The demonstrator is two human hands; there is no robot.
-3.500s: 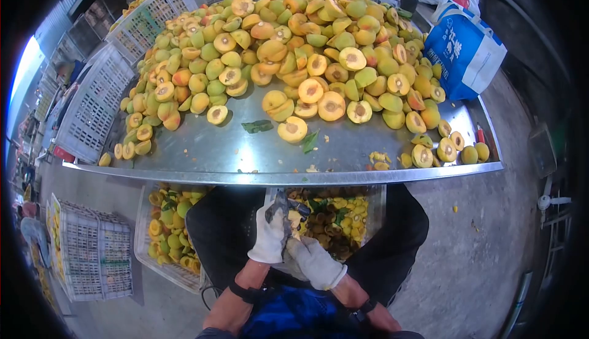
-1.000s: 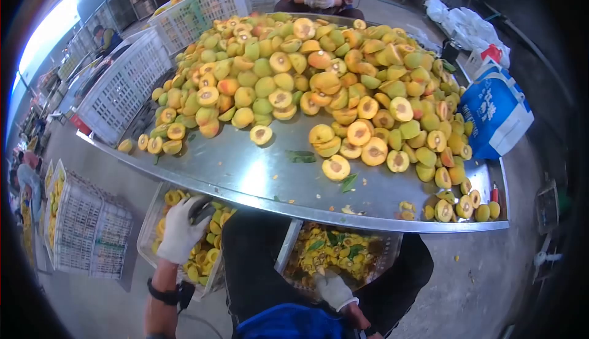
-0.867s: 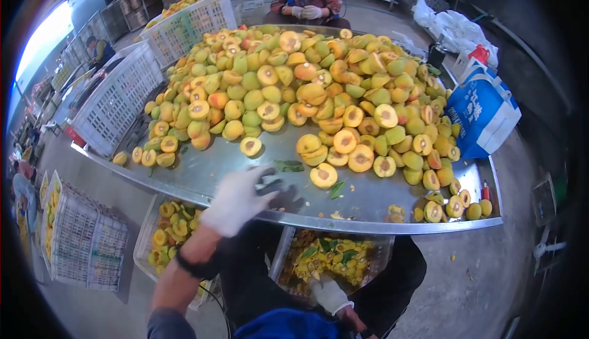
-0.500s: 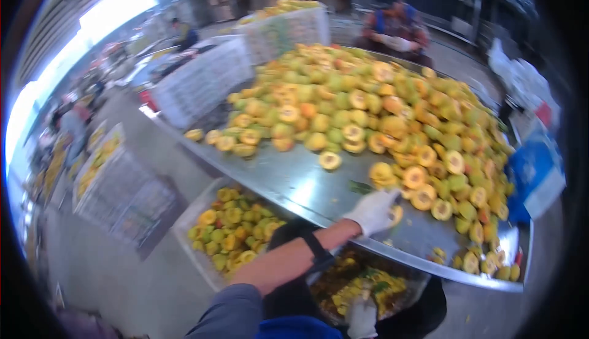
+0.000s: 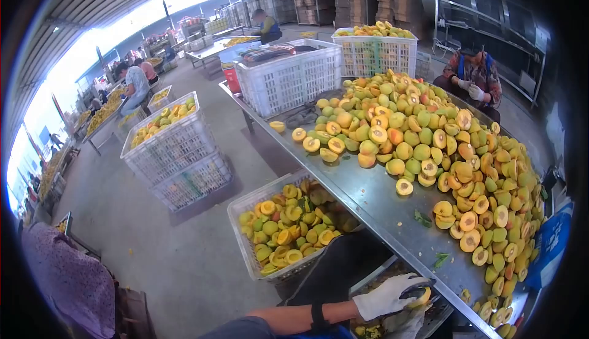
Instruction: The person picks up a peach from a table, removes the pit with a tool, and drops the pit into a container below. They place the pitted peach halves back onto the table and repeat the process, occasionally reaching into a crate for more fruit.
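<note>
Just below the bench [image 5: 392,207] edge, our left hand [image 5: 386,296] clamps its grip on a peach half [image 5: 421,298], over the right hand [image 5: 405,323], whose grip we cannot tell.

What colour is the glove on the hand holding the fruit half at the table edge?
White, with dark fingertips; the left hand grips a yellow fruit half. The head view shows it.
</note>
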